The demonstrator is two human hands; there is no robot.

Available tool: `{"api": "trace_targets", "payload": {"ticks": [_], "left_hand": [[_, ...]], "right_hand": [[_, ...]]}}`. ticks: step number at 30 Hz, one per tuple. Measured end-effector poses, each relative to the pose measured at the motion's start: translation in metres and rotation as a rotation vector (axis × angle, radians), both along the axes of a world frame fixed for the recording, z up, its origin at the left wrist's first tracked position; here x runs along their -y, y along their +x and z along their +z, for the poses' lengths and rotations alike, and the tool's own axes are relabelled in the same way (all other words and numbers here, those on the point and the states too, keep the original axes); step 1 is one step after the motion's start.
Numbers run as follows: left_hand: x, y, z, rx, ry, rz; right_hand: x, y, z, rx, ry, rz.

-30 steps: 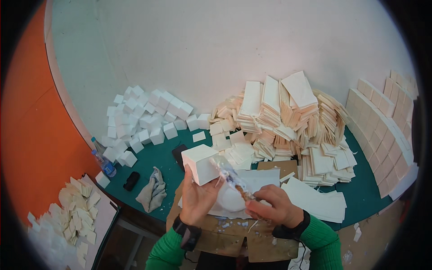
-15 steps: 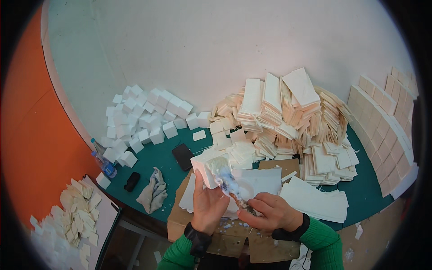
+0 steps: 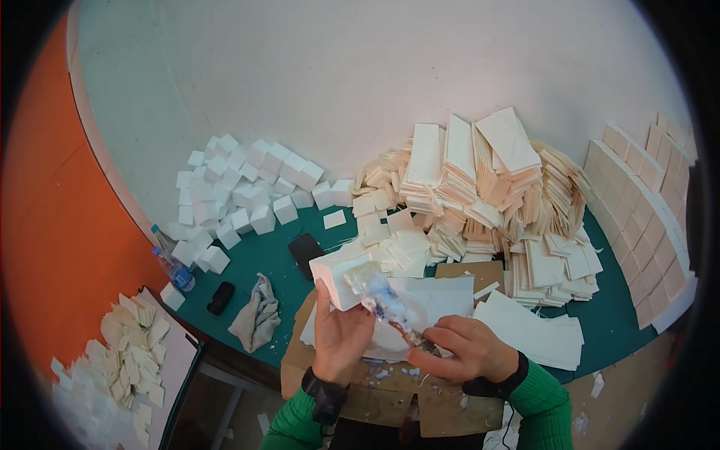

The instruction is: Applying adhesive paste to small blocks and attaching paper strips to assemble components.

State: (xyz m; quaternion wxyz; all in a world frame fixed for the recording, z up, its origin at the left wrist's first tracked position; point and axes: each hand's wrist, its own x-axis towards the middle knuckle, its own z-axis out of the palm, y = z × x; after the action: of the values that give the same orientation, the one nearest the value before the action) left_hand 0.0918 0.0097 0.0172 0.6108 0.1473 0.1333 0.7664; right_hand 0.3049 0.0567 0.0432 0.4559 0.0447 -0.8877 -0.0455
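My left hand (image 3: 341, 339) holds up a white box-like block (image 3: 328, 283), fingers under and behind it. My right hand (image 3: 471, 351) is closed round the handle of a brush (image 3: 386, 304) thickly coated in whitish, glue-like paste. The brush's pale, wet end lies over the block's right side; whether it presses on that face I cannot tell. Below both hands lie white sheets (image 3: 442, 294) on a brown cardboard piece (image 3: 375, 405) spotted with paste. A pale round shape, perhaps a dish, shows partly behind the brush.
White blocks (image 3: 262, 217) are heaped at the back left. Stacks of cream sheets (image 3: 457, 165) stand behind. A wall of stacked blocks (image 3: 637, 232) rises at right. Around me are a bottle (image 3: 178, 276), a cloth (image 3: 257, 315), a black case (image 3: 306, 253) and a small black object (image 3: 220, 298).
The block and my left hand have shifted slightly left. My right hand has moved a little to the right with the brush, still gripping it.
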Motion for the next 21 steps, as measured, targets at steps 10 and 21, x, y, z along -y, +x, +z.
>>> {"api": "trace_targets", "payload": {"ticks": [10,21], "left_hand": [[0.001,0.015,0.001,0.058,-0.062,-0.012],[0.005,-0.014,-0.009,0.024,0.059,-0.107]], "right_hand": [[-0.005,-0.004,-0.003,0.065,0.009,-0.024],[-0.002,0.003,0.006,0.146,-0.192,0.154]]}}
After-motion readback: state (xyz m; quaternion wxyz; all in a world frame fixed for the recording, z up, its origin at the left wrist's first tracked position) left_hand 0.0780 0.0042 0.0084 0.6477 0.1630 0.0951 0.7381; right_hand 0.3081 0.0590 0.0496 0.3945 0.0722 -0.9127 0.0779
